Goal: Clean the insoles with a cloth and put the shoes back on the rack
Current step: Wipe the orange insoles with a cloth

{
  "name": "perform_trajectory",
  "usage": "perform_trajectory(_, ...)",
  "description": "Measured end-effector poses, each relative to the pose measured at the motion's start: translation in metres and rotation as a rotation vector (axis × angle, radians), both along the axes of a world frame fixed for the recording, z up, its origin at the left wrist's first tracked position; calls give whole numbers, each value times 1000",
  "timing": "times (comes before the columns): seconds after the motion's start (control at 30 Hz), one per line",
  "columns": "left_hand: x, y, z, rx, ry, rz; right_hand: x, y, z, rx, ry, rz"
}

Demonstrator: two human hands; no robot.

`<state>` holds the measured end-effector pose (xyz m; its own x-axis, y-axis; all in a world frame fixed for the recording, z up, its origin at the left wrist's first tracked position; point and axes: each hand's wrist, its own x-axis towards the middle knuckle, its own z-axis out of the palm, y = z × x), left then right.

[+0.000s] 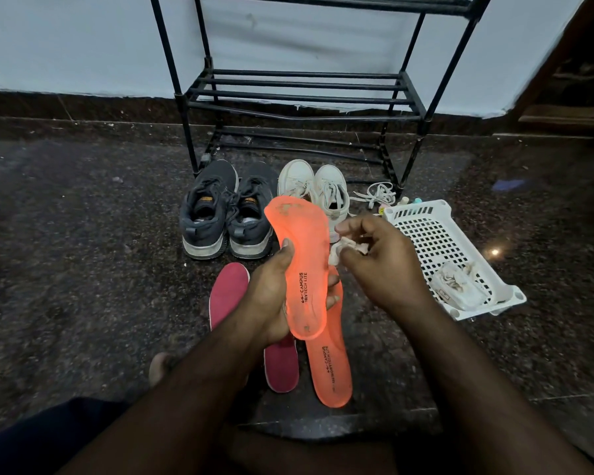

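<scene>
Above the floor, left fingers (pixel 333 289) grip orange insole (pixel 300 255) — right fingers (pixel 352 229) pinch cloth (pixel 348 250) beside its edge.

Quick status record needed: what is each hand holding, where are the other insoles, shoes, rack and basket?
left hand: grips held orange insole, dirt near toe
right hand: pinches cloth beside that insole
floor insoles: second orange insole; two red insoles
grey shoes: on floor before rack
white shoes: on floor, right of grey pair
rack: visible shelves bare
basket: white, right, holds another cloth
</scene>
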<state>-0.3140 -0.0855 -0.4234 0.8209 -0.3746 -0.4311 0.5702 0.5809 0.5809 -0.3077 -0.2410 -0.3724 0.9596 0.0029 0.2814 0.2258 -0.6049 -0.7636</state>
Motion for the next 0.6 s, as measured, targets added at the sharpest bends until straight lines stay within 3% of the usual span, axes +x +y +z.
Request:
perform_trajectory(0.13, 0, 0, -3, 30, -5, 27, -5, 7, -2, -226, -134, 22)
perform_trajectory(0.3, 3, 0, -5, 71, -32, 120, -13, 25, -11, -396, -103, 220)
perform_trajectory(0.47, 4, 1, -6, 78, 12, 155, -9, 27, -14, -372, -130, 186)
perform_trajectory(0.6, 2, 2, -9, 109, 3, 176, -14, 31, -14, -549, 0, 210)
